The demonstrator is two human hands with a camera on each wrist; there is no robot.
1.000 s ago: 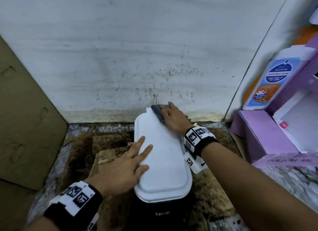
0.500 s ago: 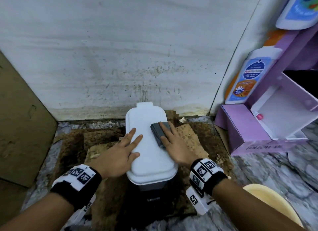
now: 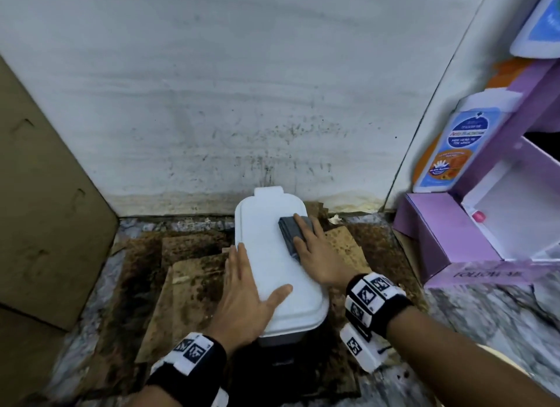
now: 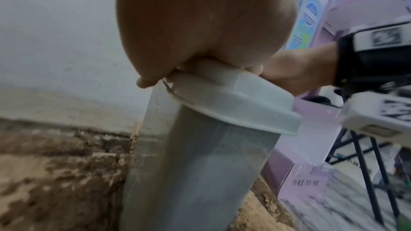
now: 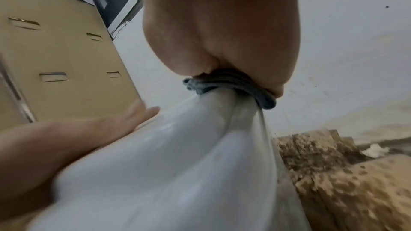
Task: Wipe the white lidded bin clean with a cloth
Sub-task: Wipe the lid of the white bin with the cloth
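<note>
The bin stands on the floor against the wall, and its white lid (image 3: 272,273) is closed over a grey body (image 4: 195,173). A folded grey cloth (image 3: 290,235) lies on the right side of the lid toward its far end. My right hand (image 3: 315,255) presses flat on the cloth with straight fingers, and in the right wrist view the cloth (image 5: 233,83) bunches under the palm. My left hand (image 3: 245,291) rests against the lid's left edge near the front, fingers straight along the side and thumb spread over the top.
The stained wall (image 3: 242,88) is just behind the bin. A brown cardboard panel (image 3: 45,209) leans at the left. Dirty cardboard pieces (image 3: 194,279) cover the floor around the bin. A purple box (image 3: 436,234) and a lotion bottle (image 3: 448,152) crowd the right.
My right hand has drawn the cloth back from the lid's far end to its middle right. My left hand slid off the lid's top to its left edge, nearer the front.
</note>
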